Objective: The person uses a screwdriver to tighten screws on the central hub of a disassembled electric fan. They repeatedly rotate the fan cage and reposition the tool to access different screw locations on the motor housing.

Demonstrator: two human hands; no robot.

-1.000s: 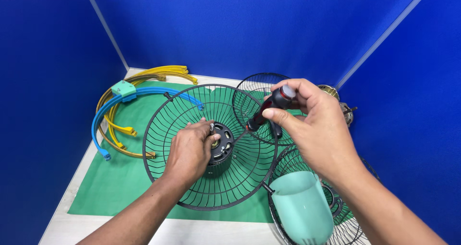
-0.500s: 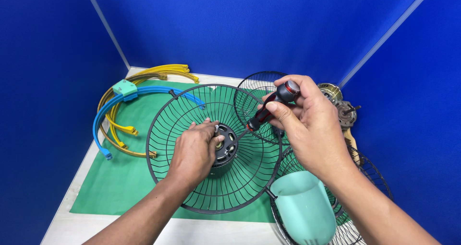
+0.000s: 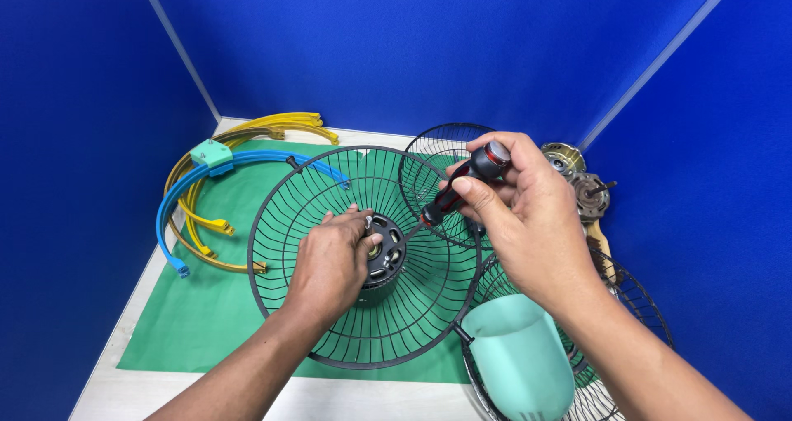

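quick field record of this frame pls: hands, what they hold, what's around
left hand: on the hub of the large fan guard
right hand: grip on a screwdriver, tip down toward the hub
surface: green mat
left of guard: blue and yellow curved rims
right: smaller guard, motor, mint fan blade

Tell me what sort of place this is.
Probably a fan assembly or repair bench, set up as a booth. Blue partition walls enclose a table with a green mat; wire fan guards, bare motors and a screwdriver in the right hand suggest this.
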